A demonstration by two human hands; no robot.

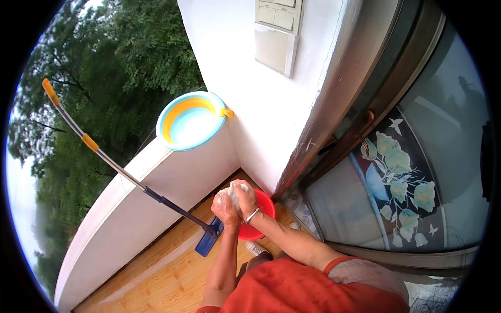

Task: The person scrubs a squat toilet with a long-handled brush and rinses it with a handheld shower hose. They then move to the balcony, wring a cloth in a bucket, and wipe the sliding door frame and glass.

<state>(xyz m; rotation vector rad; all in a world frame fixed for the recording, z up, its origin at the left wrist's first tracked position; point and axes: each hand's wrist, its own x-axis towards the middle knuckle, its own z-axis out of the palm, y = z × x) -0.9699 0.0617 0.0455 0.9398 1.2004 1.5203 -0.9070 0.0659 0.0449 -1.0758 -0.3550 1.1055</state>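
A bunched, whitish cloth (235,194) is squeezed between my two hands, near the middle of the view. My left hand (227,210) grips its left part. On its right part, my right hand (246,200) is closed, with a silver bracelet (253,216) at the wrist. Both hands are above a red plastic basin (267,204) on the floor, and they hide much of it. Whether there is water in the basin cannot be seen.
A flat mop (172,205) leans on the white parapet (156,199), its blue head (207,240) on the wood-patterned floor (164,270). On the parapet corner sits a blue-and-yellow basin (191,127). A glass door (336,203) with a floral pattern stands to the right, beyond the wall switches (276,17).
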